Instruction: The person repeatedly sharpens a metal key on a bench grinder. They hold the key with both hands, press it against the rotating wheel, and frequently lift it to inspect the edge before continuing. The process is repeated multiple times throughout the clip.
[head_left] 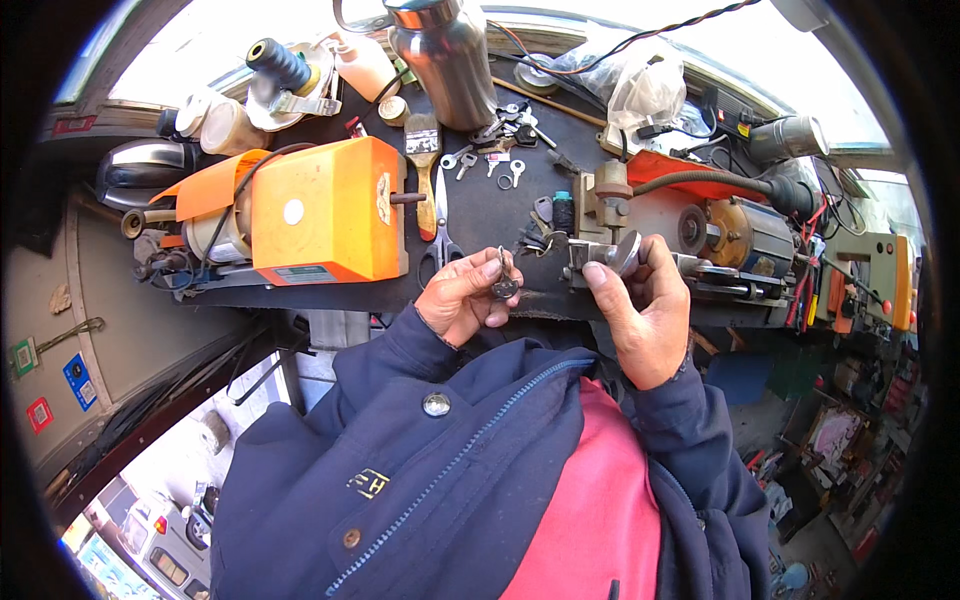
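Note:
My left hand (456, 302) is at the bench's front edge, thumb and fingers pinched round a small bunch of keys (506, 284) with a dark piece hanging below. To its right, my right hand (645, 318) has its thumb and fingers closed about a round metal knob (627, 252). That knob belongs to the clamp of a key cutting machine (745, 235). A thread spool (563, 212) and a few more keys (543, 210) lie just left of the clamp. Whether a key sits in the clamp is too small to tell.
An orange-covered machine (325, 215) stands at left. Behind my hands are scissors (440, 225), a paintbrush (423, 165), loose keys (517, 170) and a steel bottle (445, 65). At right are hanging wires (808, 280) and a plastic bag (645, 90).

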